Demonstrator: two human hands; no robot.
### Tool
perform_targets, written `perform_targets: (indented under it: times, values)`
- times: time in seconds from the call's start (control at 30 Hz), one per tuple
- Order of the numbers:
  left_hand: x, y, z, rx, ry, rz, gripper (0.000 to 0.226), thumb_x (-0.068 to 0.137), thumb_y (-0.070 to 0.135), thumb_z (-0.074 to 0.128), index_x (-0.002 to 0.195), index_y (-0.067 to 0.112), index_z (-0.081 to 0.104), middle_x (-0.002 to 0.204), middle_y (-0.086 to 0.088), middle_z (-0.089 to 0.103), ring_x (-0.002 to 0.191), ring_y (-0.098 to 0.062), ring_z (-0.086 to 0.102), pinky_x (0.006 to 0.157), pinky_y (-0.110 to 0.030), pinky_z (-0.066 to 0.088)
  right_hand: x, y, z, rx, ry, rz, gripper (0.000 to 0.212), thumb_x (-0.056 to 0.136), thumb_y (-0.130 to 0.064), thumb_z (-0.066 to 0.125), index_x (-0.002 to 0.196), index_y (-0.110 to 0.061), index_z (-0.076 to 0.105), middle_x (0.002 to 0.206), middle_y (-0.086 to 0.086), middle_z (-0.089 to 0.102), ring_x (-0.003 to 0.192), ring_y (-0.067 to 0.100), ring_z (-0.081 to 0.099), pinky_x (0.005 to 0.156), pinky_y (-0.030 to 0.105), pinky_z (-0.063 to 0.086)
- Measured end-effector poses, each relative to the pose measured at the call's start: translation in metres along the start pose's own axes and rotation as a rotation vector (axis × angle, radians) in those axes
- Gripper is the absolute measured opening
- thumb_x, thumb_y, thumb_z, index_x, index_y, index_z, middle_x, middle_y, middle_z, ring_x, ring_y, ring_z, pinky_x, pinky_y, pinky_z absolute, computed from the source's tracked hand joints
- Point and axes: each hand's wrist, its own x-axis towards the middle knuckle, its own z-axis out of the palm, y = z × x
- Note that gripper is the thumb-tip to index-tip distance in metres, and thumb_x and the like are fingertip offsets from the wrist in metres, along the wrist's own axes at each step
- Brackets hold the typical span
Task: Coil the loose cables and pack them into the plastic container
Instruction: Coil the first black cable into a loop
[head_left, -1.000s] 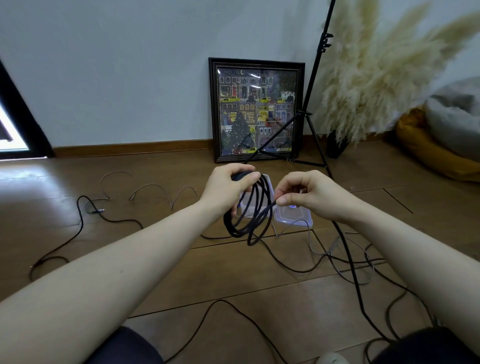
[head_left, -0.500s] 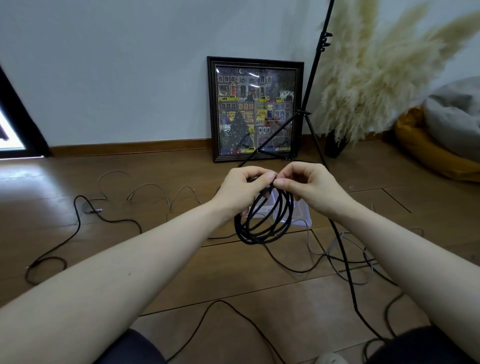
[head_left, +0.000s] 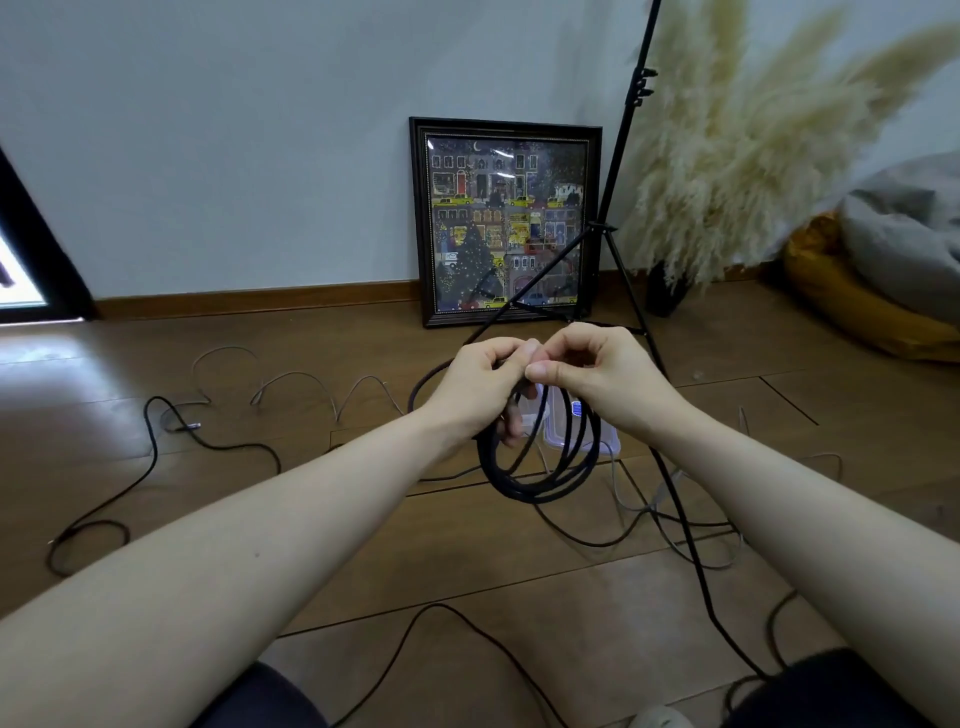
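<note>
The floor (head_left: 363, 545) is strewn with loose cables: a long black cable (head_left: 150, 467) at the left, a grey cable (head_left: 291, 382) beyond it, more tangled at the right. The container (head_left: 597, 441) sits on the floor behind the hands, largely hidden. A black coil (head_left: 535, 467) hangs from the left hand (head_left: 483, 384), whose fingers are closed round its top. The right hand (head_left: 608, 374) pinches a strand there, thumb against forefinger. The coil's tail trails off into the right-hand tangle; it may snag and tug the loops loose. If either grip slackens, the coil will likely spring open.
</note>
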Motion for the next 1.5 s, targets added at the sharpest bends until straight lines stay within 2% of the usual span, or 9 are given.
perform_targets:
  times: [0.17, 0.27, 0.53, 0.6, 0.7, 0.8, 1.1, 1.23, 1.5]
  values:
    - [0.001, 0.0, 0.002, -0.052, -0.03, -0.05, 0.034, 0.106, 0.032, 0.044, 0.081, 0.016, 0.06, 0.066, -0.005, 0.055, 0.028, -0.008, 0.032, 0.03, -0.018, 0.03, 0.002, 0.005, 0.001, -0.024, 0.032, 0.005, 0.023, 0.075, -0.026, 0.083, 0.08, -0.018, 0.062, 0.073, -0.002, 0.058, 0.061, 0.005, 0.045, 0.06, 0.023, 0.04]
    - [0.002, 0.001, -0.001, -0.117, -0.088, -0.139, 0.038, 0.106, 0.035, 0.042, 0.106, 0.004, 0.065, 0.067, -0.004, 0.052, 0.03, -0.007, 0.028, 0.03, -0.016, 0.027, 0.003, 0.011, 0.001, -0.112, 0.064, 0.01, 0.033, 0.07, -0.035, 0.085, 0.082, -0.022, 0.058, 0.076, -0.007, 0.057, 0.061, 0.002, 0.044, 0.06, 0.02, 0.038]
    - [-0.003, 0.005, -0.007, -0.136, -0.29, -0.255, 0.034, 0.093, 0.028, 0.065, 0.122, 0.009, 0.064, 0.063, 0.001, 0.053, 0.031, -0.005, 0.029, 0.031, -0.015, 0.023, -0.004, 0.026, -0.02, 0.026, -0.277, 0.164, 0.084, 0.054, -0.039, 0.087, 0.127, -0.033, 0.048, 0.127, -0.001, 0.056, 0.081, 0.003, 0.067, 0.074, 0.031, 0.056]
    - [-0.005, 0.005, -0.007, -0.073, -0.32, -0.257, 0.03, 0.089, 0.022, 0.07, 0.118, 0.013, 0.067, 0.063, -0.007, 0.051, 0.031, -0.006, 0.028, 0.033, -0.015, 0.021, -0.006, 0.027, -0.022, 0.046, -0.356, 0.208, 0.079, 0.064, -0.02, 0.089, 0.13, -0.035, 0.048, 0.128, -0.002, 0.057, 0.087, 0.033, 0.068, 0.076, 0.053, 0.055]
    - [-0.006, 0.005, -0.01, -0.033, -0.37, -0.251, 0.026, 0.089, 0.017, 0.071, 0.115, 0.017, 0.069, 0.077, -0.017, 0.049, 0.032, -0.007, 0.026, 0.035, -0.015, 0.018, -0.008, 0.025, -0.024, 0.031, -0.421, 0.197, 0.066, 0.072, -0.012, 0.085, 0.127, -0.034, 0.056, 0.116, -0.004, 0.064, 0.081, 0.011, 0.068, 0.068, 0.036, 0.058]
    - [-0.006, 0.006, -0.013, -0.035, -0.413, -0.213, 0.023, 0.09, 0.016, 0.071, 0.113, 0.019, 0.072, 0.053, -0.006, 0.044, 0.031, -0.008, 0.025, 0.035, -0.015, 0.019, -0.01, 0.022, -0.027, 0.009, -0.417, 0.193, 0.061, 0.074, -0.012, 0.084, 0.126, -0.033, 0.06, 0.116, -0.01, 0.067, 0.107, 0.009, 0.065, 0.099, 0.039, 0.051]
    - [-0.011, 0.012, -0.025, -0.032, -0.588, -0.157, 0.027, 0.088, 0.018, 0.072, 0.115, 0.023, 0.071, 0.048, 0.002, 0.044, 0.03, -0.006, 0.025, 0.033, -0.015, 0.021, -0.014, 0.014, -0.022, 0.12, -0.513, 0.239, 0.086, 0.075, -0.001, 0.081, 0.144, -0.031, 0.038, 0.138, -0.006, 0.055, 0.127, 0.011, 0.054, 0.11, 0.042, 0.043]
    - [-0.012, 0.012, -0.027, -0.035, -0.607, -0.16, 0.03, 0.086, 0.019, 0.073, 0.116, 0.021, 0.07, 0.048, 0.002, 0.045, 0.03, -0.006, 0.026, 0.033, -0.016, 0.022, -0.013, 0.011, -0.022, 0.046, -0.538, 0.193, 0.065, 0.074, -0.007, 0.082, 0.128, -0.027, 0.052, 0.12, 0.003, 0.065, 0.11, 0.026, 0.064, 0.101, 0.047, 0.049]
    - [-0.009, 0.004, -0.026, 0.08, -0.326, -0.032, 0.051, 0.085, 0.017, 0.076, 0.132, 0.026, 0.058, 0.069, -0.01, 0.065, 0.033, -0.013, 0.039, 0.034, -0.021, 0.035, -0.013, 0.012, -0.021, 0.056, -0.452, 0.239, 0.027, 0.084, -0.003, 0.073, 0.107, -0.009, 0.06, 0.096, 0.005, 0.067, 0.086, 0.013, 0.063, 0.086, 0.035, 0.05]
